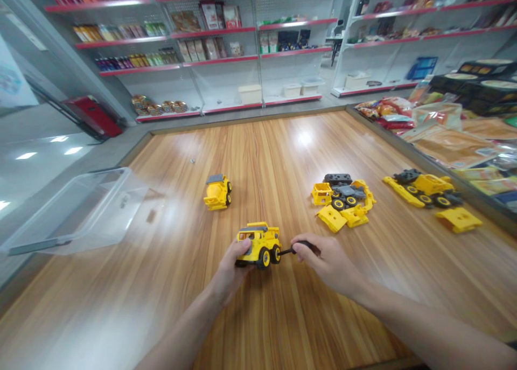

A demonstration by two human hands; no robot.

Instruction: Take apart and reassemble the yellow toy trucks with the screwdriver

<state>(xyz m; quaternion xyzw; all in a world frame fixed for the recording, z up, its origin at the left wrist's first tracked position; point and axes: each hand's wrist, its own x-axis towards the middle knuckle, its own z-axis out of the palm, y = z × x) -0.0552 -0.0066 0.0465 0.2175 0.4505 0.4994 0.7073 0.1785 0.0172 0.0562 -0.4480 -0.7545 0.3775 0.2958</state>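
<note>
Holding a yellow plastic toy dump truck (258,244) up to a slim black screwdriver (287,251)

My left hand (233,267) grips the truck by its cab, thumb across the front; the fingers underneath are mostly hidden by the toy. My right hand (329,259), just right of the truck, is closed around the screwdriver, covering much of its handle. The thin shaft points at the truck's rearmost wheel, though I can't tell whether the tip sits in anything. My bare forearms (183,327) run out of view on the near side of the truck.

Beyond the truck and slightly left, a small yellow-and-grey toy vehicle (217,193) stands on the brown wood-grain table (258,160). Well to the truck's left is a clear plastic box (81,235), its see-through walls hard to trace; a faint mark on its side is unreadable. To the truck's right lies a cluster of yellow and dark grey plastic toy parts (331,218), overlapping so that some outlines are lost. Farther right are a partly built yellow-and-grey toy vehicle (434,184) and a flat yellow plastic piece (459,220).

Far beyond the truck, white shelves with red edges (220,61) carry colourful packages (210,15); their labels are too small and blurred to read.
</note>
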